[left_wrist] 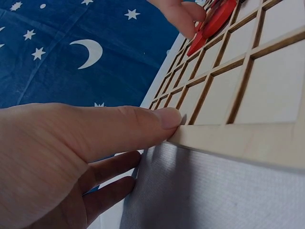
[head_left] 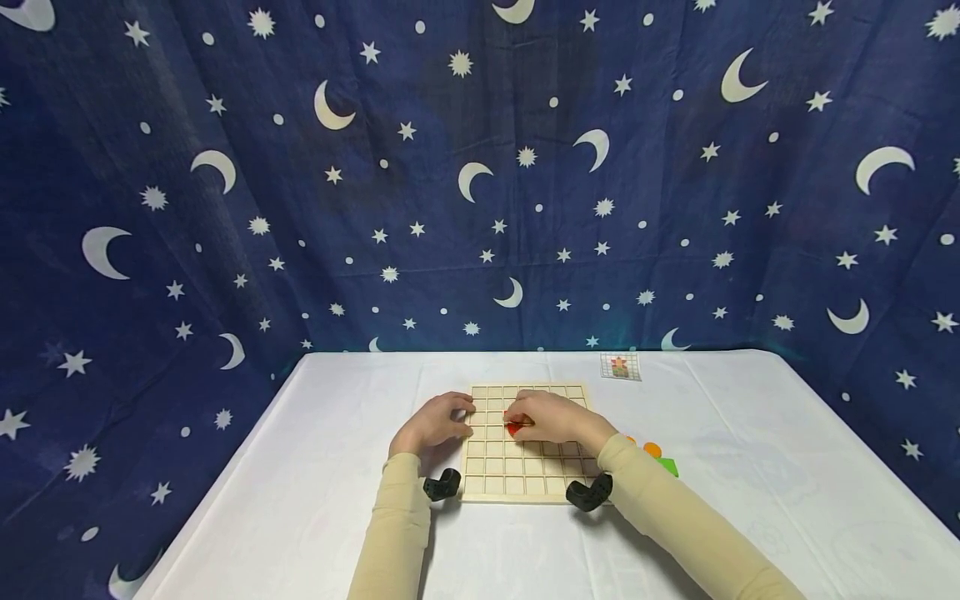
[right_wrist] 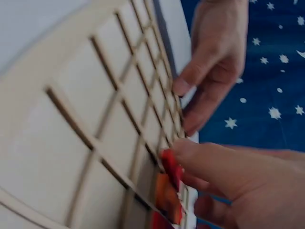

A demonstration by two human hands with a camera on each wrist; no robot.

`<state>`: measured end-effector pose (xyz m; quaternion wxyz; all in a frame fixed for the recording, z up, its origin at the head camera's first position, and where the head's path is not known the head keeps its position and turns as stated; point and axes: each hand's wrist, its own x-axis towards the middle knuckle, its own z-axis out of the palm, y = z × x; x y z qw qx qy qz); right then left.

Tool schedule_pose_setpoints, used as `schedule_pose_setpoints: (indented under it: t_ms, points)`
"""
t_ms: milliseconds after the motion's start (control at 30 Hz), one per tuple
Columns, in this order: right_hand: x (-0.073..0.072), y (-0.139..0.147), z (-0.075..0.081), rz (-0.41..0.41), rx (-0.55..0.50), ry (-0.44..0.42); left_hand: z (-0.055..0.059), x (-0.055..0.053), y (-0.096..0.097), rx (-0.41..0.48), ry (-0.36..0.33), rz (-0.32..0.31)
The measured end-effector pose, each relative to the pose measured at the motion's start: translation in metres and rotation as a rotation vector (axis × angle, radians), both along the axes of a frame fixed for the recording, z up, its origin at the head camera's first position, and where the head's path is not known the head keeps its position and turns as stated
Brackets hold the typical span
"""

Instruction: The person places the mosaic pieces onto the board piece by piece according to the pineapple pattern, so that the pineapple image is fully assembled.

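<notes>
A square wooden grid board [head_left: 495,485] lies on the table. At its left edge my left hand [head_left: 437,421] rests its fingertips. In the left wrist view the thumb [left_wrist: 169,118] touches the board's rim, with the other fingers loosely bent beside it. Over the board's upper middle, my right hand [head_left: 551,417] pinches a small red piece [head_left: 513,428] between thumb and fingers. From the right wrist, the red piece [right_wrist: 170,164] shows at the thumb's tip, beside an orange piece [right_wrist: 167,195] on the grid. The red piece's full shape is partly hidden by the fingers.
Right of the board, near the right forearm, lie an orange round piece [head_left: 652,450] and a green piece [head_left: 669,467]. A small gridded picture card [head_left: 620,367] lies at the table's far edge. A blue curtain [head_left: 420,183] with moons and stars hangs behind.
</notes>
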<state>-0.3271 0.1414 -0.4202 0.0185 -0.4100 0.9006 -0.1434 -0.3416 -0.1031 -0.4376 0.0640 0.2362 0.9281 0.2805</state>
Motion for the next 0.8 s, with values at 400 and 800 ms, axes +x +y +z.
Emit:
schedule_pose_setpoints:
  t_ms: [400, 800]
  points:
    - [-0.005, -0.004, -0.004, -0.011, -0.002, 0.021, 0.0, 0.0, 0.0, 0.005, -0.005, 0.006]
    - [-0.005, -0.004, -0.007, 0.014, -0.018, 0.014, -0.001, 0.001, -0.001, 0.02, -0.007, -0.006]
